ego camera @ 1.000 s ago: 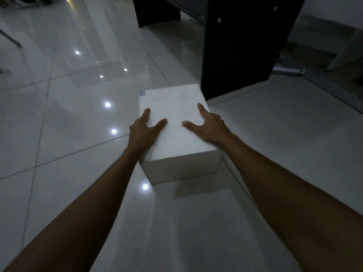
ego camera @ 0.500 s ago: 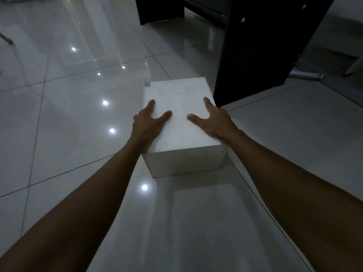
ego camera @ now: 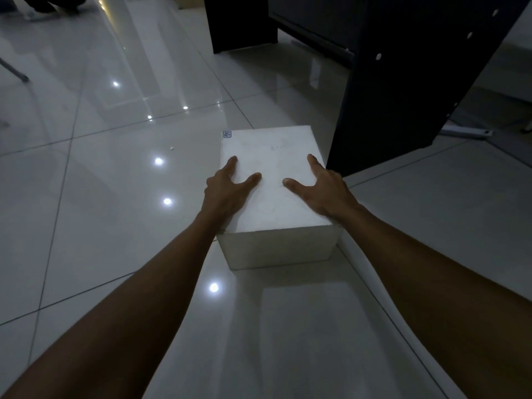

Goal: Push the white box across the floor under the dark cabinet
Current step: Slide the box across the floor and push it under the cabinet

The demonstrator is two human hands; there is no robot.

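A white box (ego camera: 273,156) stands on the glossy tiled floor, its long side pointing away from me. My left hand (ego camera: 226,188) grips its left top edge, thumb lying on the lid, fingers down the side. My right hand (ego camera: 322,188) holds the right top edge the same way. The dark cabinet's near side panel (ego camera: 403,82) rises just right of the box's far corner. A second dark panel (ego camera: 239,21) stands farther back, with open floor between the two.
Shiny white tiles (ego camera: 100,211) spread to the left and reflect ceiling lights. A thin metal leg (ego camera: 14,70) shows at the far left edge. A white bar (ego camera: 466,133) lies on the floor behind the cabinet panel on the right.
The box has slid forward along the floor with both hands on it, and its far end now lies level with the near cabinet panel's front edge. My hold is unchanged.
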